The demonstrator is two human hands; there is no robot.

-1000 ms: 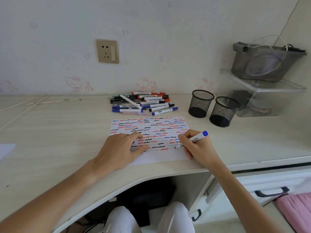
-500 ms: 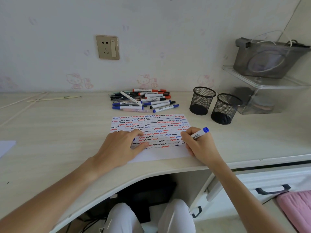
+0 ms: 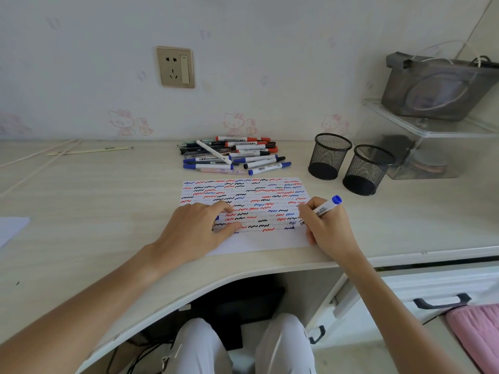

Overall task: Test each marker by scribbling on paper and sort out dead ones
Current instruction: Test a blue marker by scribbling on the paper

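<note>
Cups [image 3: 330, 155], black mesh, side by side, insides hidden. Marker [image 3: 324, 207] pinched in right hand [image 3: 328, 229], blue end up-right, tip on paper [image 3: 259, 211]. Left hand [image 3: 195, 232] flat on paper, fingers relaxed.

Soft, even daylight fills the scene, bright and without glare. Shadows are faint: a pale one lies under the left hand [image 3: 197, 228] on the paper [image 3: 244, 211]. The space beneath the tabletop [image 3: 81, 211] is dark. The wide lens bends the tabletop's edges, and detail softens toward the corners.
</note>
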